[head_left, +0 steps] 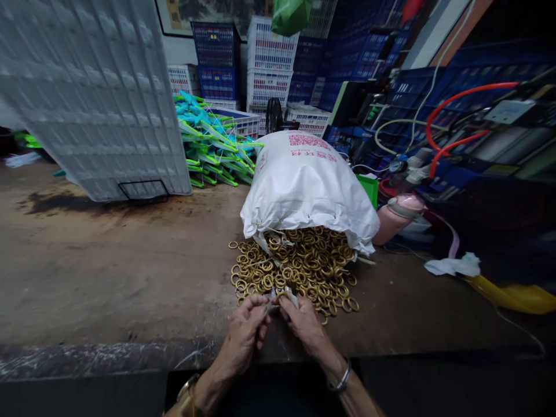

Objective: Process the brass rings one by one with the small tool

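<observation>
My left hand (248,323) and my right hand (304,324) meet at the table's front, just before a heap of brass-coloured rings (321,266). The fingertips of both are closed in a pinch. Between them shows a small whitish piece (294,300), blurred and partly covered by the fingers. A ring lies right at my right fingertips, but whether it is held I cannot tell. What my left fingers pinch is too small to make out. The rings spill from the mouth of a white woven sack (299,185) with red print, lying on its side.
A tall translucent ribbed plastic stack (108,104) stands left on the worn wooden table (108,272). Green and turquoise plastic pieces (212,145) pile behind it. Right are a pink bottle (397,217), a yellow bag (512,295) and a machine with red hoses (452,104). Crates (271,55) stand behind.
</observation>
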`<action>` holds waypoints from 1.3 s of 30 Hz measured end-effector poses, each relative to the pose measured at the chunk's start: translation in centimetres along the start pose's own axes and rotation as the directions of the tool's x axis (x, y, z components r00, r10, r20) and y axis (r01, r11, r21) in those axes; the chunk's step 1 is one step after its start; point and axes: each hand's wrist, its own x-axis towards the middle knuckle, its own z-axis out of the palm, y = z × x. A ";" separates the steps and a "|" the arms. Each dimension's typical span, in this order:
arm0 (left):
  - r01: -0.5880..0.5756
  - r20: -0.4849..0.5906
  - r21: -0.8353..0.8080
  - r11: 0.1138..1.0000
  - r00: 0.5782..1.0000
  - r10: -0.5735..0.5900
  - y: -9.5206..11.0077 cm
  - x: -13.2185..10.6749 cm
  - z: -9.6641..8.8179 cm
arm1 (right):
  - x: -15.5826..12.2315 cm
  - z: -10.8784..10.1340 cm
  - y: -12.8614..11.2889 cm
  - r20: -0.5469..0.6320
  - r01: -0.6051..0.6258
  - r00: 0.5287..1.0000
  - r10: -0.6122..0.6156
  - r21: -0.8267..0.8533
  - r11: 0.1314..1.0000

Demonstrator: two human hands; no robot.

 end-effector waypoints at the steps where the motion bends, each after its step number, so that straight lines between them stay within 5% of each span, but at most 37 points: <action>1: -0.024 -0.005 0.038 0.999 1.000 0.025 -0.1 0.1 0.0 | -0.1 0.2 0.0 0.022 -0.013 1.000 0.012 0.023 1.000; 9: -0.292 -0.011 0.284 0.913 0.951 0.308 -0.8 0.6 0.1 | -0.8 0.9 -0.3 0.110 -0.042 0.993 0.032 0.086 0.995; 21: -0.308 0.017 0.289 0.906 0.948 0.316 -0.4 0.3 -0.1 | -0.7 1.1 0.5 0.149 0.056 0.988 -0.051 -0.030 0.998; 26: -0.371 -0.003 0.452 0.811 0.909 0.417 -0.5 0.1 -0.6 | -1.0 0.2 -1.4 0.013 0.181 0.983 -0.181 -0.119 0.976; 29: -0.403 0.051 0.495 0.770 0.898 0.438 -0.3 -0.2 -0.5 | -1.1 0.2 -1.6 0.037 0.221 0.975 -0.218 -0.140 0.965; 34: -0.333 0.058 0.380 0.863 0.940 0.337 0.3 -0.6 -0.3 | -1.3 1.0 -0.8 0.041 0.067 0.997 -0.069 0.058 0.996; 37: -0.114 0.095 0.175 0.978 0.991 0.098 0.1 -0.9 -0.2 | -1.5 1.6 -0.7 0.098 -0.066 0.994 0.043 0.252 0.966; 39: 0.008 0.154 0.057 0.998 0.988 -0.017 -0.2 -1.2 -0.1 | -1.6 1.8 -0.8 0.135 -0.106 0.989 0.064 0.335 0.936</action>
